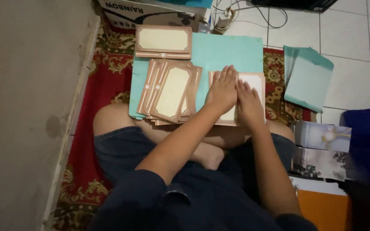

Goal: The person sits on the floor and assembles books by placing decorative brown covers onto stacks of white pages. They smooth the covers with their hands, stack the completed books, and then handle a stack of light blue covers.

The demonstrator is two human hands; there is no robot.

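Note:
I sit cross-legged with a teal board (232, 53) resting on my legs. My left hand (222, 90) and my right hand (248, 102) both press flat, fingers together, on a cream card with a brown ornate border (255, 81) at the board's right side. Neither hand grips anything. A fanned pile of the same bordered cards (170, 92) lies on the board just left of my left hand. Another small stack of these cards (163, 41) lies at the board's far left corner.
A stack of teal sheets (307, 77) lies on the white tiled floor to the right. Printed photo sheets (322, 137) and an orange sheet (322, 211) lie by my right knee. A red patterned rug (103, 85) is underneath; a wall (26, 107) stands left; a cardboard box (150, 13) and cables lie ahead.

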